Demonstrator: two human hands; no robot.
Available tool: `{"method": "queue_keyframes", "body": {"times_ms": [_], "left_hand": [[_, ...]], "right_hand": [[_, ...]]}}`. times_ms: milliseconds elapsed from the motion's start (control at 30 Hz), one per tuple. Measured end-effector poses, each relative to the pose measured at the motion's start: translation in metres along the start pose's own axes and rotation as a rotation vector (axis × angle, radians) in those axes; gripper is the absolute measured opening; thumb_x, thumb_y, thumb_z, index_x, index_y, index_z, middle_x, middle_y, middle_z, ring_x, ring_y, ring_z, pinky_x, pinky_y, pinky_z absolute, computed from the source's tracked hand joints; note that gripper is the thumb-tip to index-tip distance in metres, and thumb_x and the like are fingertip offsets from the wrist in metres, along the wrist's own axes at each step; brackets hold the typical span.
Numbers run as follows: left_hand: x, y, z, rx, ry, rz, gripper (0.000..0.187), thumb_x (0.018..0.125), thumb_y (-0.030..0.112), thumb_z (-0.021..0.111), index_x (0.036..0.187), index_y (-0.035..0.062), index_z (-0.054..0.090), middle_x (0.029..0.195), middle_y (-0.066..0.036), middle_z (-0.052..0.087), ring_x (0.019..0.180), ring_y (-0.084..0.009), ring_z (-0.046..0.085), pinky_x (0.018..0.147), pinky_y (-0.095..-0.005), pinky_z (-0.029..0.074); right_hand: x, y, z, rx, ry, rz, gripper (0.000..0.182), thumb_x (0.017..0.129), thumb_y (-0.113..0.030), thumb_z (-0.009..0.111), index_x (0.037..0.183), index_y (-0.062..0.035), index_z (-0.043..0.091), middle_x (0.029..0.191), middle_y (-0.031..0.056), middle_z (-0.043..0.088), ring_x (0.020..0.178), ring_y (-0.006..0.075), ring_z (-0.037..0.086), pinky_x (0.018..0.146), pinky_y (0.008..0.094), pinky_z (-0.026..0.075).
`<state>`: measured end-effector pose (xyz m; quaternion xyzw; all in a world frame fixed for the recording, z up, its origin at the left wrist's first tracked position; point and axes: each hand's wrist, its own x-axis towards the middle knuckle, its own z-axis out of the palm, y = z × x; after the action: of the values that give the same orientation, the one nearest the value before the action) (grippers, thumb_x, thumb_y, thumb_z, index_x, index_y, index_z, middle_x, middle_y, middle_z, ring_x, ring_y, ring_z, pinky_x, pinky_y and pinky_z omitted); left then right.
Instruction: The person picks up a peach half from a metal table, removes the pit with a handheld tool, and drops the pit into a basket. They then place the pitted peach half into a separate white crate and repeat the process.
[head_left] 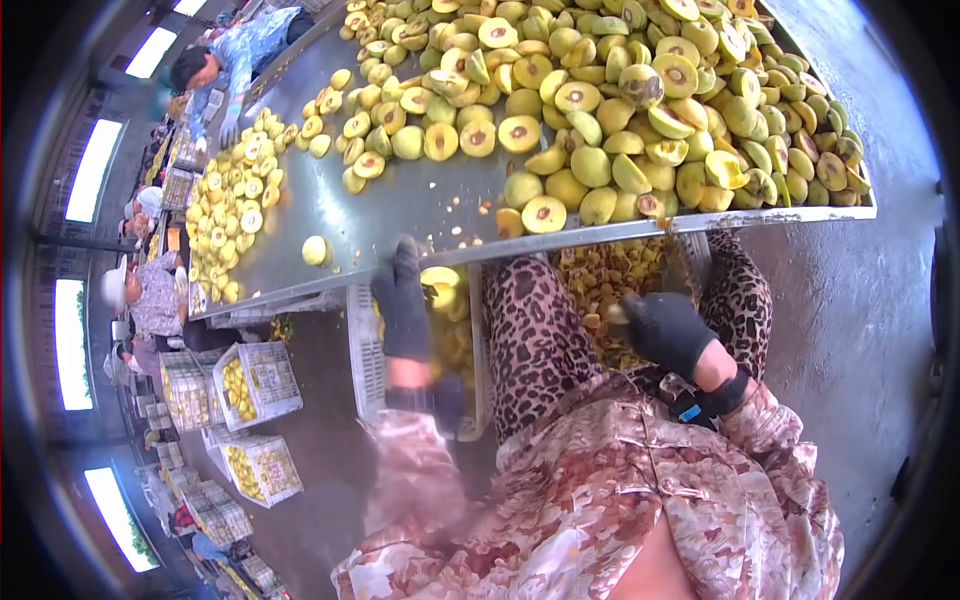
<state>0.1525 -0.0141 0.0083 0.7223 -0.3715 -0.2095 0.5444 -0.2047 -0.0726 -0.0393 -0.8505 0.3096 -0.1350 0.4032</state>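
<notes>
My left hand, in a dark glove and smeared by motion, reaches up to the metal table's near edge with fingers stretched out. Beside it, a bright yellow fruit half shows over a white crate of yellow fruit. My right hand, also gloved, is closed between my knees. A small pale thing pokes out at its fingertips; I cannot tell what it is. Below this hand lies a container of brown and orange scraps. Halved yellow-green stone fruit is heaped on the table ahead.
A lone fruit half lies on the table near a smaller heap at left. Across the table, a person in blue reaches toward that heap. Crates of fruit stand on the floor at left, with other people farther off.
</notes>
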Motion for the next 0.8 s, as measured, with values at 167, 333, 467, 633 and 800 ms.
{"method": "queue_keyframes", "body": {"times_ms": [167,333,467,633,800], "left_hand": [[0.138,-0.015,0.081,0.643,-0.076,0.754,0.056,0.091,0.026,0.074,0.138,0.0023,0.057,0.138,-0.021,0.060,0.120,-0.0340,0.062,0.102,-0.0430,0.050],[0.186,-0.028,0.154,0.857,-0.286,0.445,0.062,0.078,0.027,0.081,0.134,0.0138,0.059,0.128,-0.019,0.062,0.114,-0.0387,0.062,0.097,-0.0484,0.051],[0.181,-0.033,0.140,0.364,-0.486,0.206,0.053,0.074,0.018,0.084,0.123,0.0088,0.067,0.110,-0.017,0.069,0.098,-0.0336,0.069,0.089,-0.0429,0.056],[0.066,0.061,0.118,0.238,-0.776,0.561,0.044,0.078,0.006,0.082,0.120,0.0046,0.071,0.113,-0.006,0.068,0.101,-0.0149,0.065,0.089,-0.0300,0.054],[-0.045,0.076,0.128,-0.588,-0.607,0.088,0.052,0.100,0.033,0.067,0.137,-0.0027,0.056,0.123,-0.014,0.065,0.115,-0.0249,0.064,0.101,-0.0359,0.052]], "right_hand": [[0.005,-0.026,-0.022,0.117,0.158,0.192,0.025,0.092,-0.028,0.072,0.093,-0.0049,0.061,0.073,0.0219,0.065,0.074,0.0466,0.064,0.061,0.0497,0.049],[-0.016,-0.023,-0.023,0.171,0.210,0.186,0.022,0.094,-0.024,0.071,0.095,-0.0033,0.064,0.076,0.0169,0.067,0.071,0.0386,0.068,0.064,0.0419,0.051],[-0.009,-0.026,-0.036,0.844,0.328,0.225,0.019,0.096,-0.019,0.071,0.099,-0.0007,0.066,0.078,-0.0053,0.057,0.078,0.0043,0.053,0.066,0.0267,0.047],[0.042,-0.033,-0.045,0.891,0.357,0.348,0.022,0.098,-0.023,0.068,0.094,-0.0016,0.065,0.071,-0.0030,0.054,0.069,0.0052,0.049,0.060,0.0265,0.042],[0.058,-0.050,-0.028,1.402,0.194,0.452,0.027,0.101,-0.027,0.065,0.098,0.0000,0.068,0.071,-0.0052,0.055,0.067,0.0043,0.048,0.058,0.0236,0.039]]}}
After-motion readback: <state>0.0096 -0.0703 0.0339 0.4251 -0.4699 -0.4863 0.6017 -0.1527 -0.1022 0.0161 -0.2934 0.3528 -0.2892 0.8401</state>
